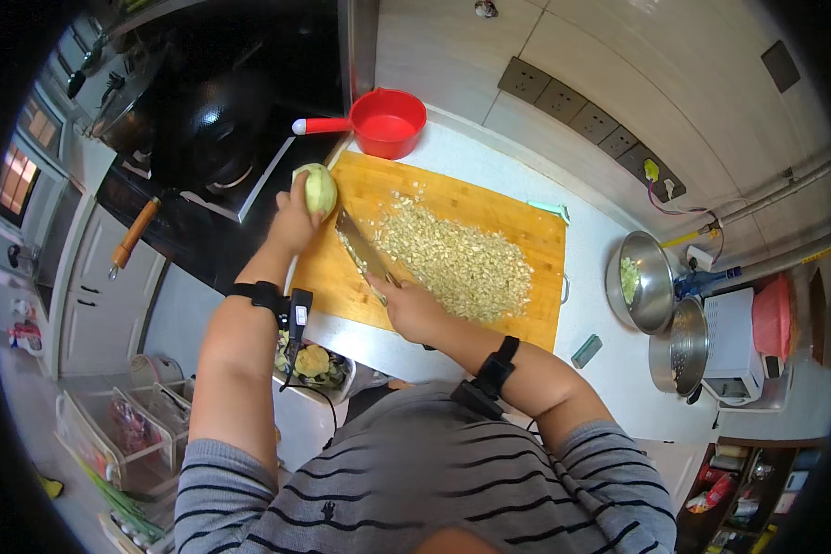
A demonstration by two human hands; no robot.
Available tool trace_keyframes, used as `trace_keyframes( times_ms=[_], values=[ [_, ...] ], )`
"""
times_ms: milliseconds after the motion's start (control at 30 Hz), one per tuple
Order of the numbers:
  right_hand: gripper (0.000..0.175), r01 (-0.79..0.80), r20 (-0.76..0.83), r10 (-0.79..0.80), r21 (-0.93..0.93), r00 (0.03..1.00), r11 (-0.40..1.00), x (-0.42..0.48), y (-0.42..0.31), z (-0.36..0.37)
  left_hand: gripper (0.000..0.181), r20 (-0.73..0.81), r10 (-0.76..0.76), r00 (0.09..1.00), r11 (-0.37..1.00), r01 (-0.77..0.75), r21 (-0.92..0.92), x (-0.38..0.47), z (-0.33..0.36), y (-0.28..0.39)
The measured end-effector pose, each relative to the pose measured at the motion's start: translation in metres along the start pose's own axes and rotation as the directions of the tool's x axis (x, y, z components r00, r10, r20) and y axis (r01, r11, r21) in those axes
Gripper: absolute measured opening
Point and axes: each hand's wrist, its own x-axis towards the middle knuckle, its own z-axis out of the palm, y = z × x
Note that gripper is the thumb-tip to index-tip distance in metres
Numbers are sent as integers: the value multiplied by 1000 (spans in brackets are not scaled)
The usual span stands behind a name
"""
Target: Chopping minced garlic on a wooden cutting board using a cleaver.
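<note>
My left hand (293, 225) grips a round, peeled pale-green vegetable (317, 188) by its side, above the left edge of the wooden cutting board (325, 280). The handle of a broad kitchen knife (361, 244) is in my right hand (415, 313). Its blade points up and left over the board, and pale bits cling along it. A wide heap of finely chopped pale pieces (457, 266) covers much of the board, right of the blade. The knife's tip lies close to the vegetable; whether they touch, I cannot tell.
A red saucepan-shaped scoop (388, 124) stands behind the board, beside the black gas stove (249, 83). Steel bowl (647, 277), perforated steel pot (678, 346) and small green box (586, 351) are to the right. A bin of peelings (315, 363) sits below the counter's front edge.
</note>
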Motion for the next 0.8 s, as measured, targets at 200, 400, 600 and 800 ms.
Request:
trace_keyframes(
  times_ms=[200, 400, 600, 800],
  values=[
    [53, -213, -237, 200, -30, 951, 977, 4, 8, 14, 84, -12, 46, 999, 996, -45, 79, 0, 4, 6],
    [52, -209, -350, 278, 221, 895, 952, 4, -18, 14, 82, 47, 145, 988, 938, -152, 311, -8, 8, 18],
    [65, -212, -386, 316, 288, 867, 934, 93, -28, 22, 75, 88, 62, 994, 946, -87, 313, -7, 5, 24],
    [66, -407, -469, 514, 315, 718, 857, 93, 0, 32, 80, 123, 92, 988, 924, -131, 360, -4, 7, 32]
  ],
)
